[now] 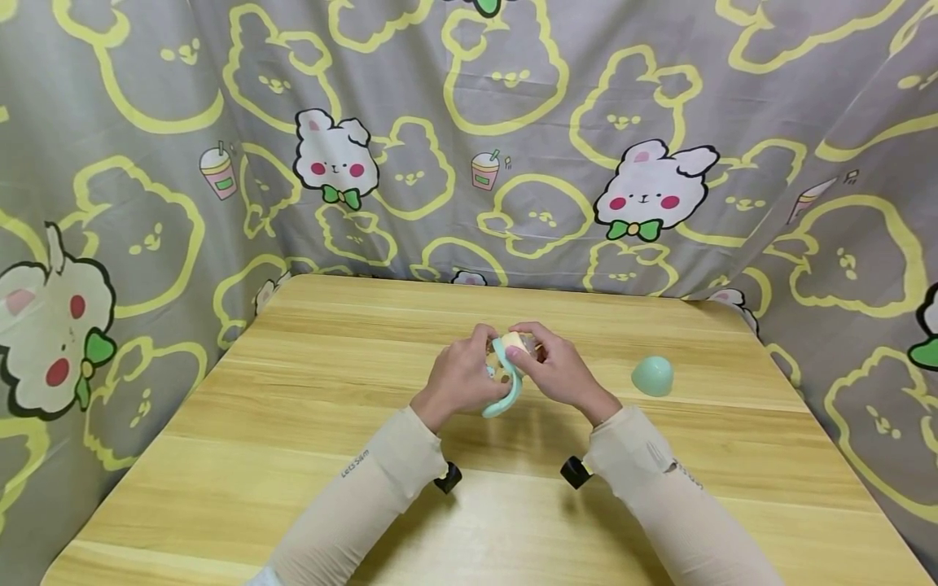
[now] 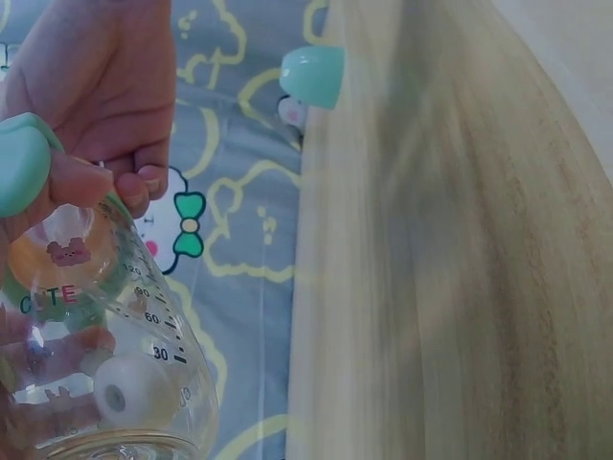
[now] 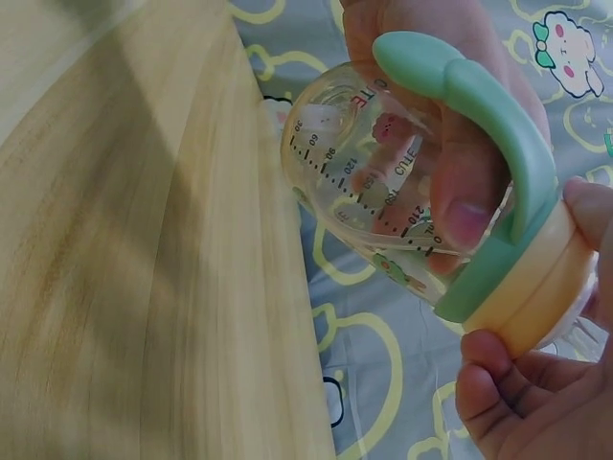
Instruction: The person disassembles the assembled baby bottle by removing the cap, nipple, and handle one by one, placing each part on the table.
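My left hand (image 1: 462, 370) grips a clear baby bottle (image 3: 350, 182) above the middle of the table, its thumb lying on the bottle inside a mint-green handle (image 3: 503, 115). The right hand (image 1: 560, 366) pinches the pale yellow collar (image 3: 527, 287) at the bottle's top end. In the right wrist view the bottle lies tilted, collar end lower right. Measuring marks and a small bear print run along its side. Inside the bottle, a white round piece (image 2: 134, 391) rests near the base. The fingers partly cover the top end.
A mint-green dome-shaped cap (image 1: 652, 376) stands on the wooden table (image 1: 330, 358), to the right of the hands. A patterned grey curtain (image 1: 542, 155) hangs behind the table and along both sides.
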Motion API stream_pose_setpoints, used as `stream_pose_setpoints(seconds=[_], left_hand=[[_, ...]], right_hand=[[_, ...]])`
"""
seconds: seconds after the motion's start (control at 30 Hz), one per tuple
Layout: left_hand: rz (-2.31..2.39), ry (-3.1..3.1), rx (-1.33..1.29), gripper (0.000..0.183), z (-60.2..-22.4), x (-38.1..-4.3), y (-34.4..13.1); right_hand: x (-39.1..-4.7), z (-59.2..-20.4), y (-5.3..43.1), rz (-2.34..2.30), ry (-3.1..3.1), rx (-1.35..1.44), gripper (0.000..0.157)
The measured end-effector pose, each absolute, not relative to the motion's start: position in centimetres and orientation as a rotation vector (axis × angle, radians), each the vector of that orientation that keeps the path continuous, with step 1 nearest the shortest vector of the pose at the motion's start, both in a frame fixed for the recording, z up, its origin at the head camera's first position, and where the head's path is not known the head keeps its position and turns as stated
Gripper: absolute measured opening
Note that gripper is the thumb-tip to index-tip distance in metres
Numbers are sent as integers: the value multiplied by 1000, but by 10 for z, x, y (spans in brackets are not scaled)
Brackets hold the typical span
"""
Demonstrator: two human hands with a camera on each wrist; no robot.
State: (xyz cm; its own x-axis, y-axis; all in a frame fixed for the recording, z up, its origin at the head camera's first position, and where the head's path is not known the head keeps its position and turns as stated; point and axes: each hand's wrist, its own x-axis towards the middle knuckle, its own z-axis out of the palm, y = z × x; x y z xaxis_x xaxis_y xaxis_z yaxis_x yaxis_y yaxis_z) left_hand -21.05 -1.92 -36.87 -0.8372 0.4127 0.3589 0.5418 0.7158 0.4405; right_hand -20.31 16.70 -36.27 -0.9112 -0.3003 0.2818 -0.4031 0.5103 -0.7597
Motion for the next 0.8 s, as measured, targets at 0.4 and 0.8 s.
stream_pose_setpoints(seconds=[0.4, 0.8], left_hand=[[-855, -2716, -756, 60, -365, -211, -21], [-844, -2735, -720, 60, -364, -211, -19]], right_hand=[[-204, -366, 169, 1448, -2585, 676, 34], [-202, -362, 170, 1456, -2575, 780, 37]])
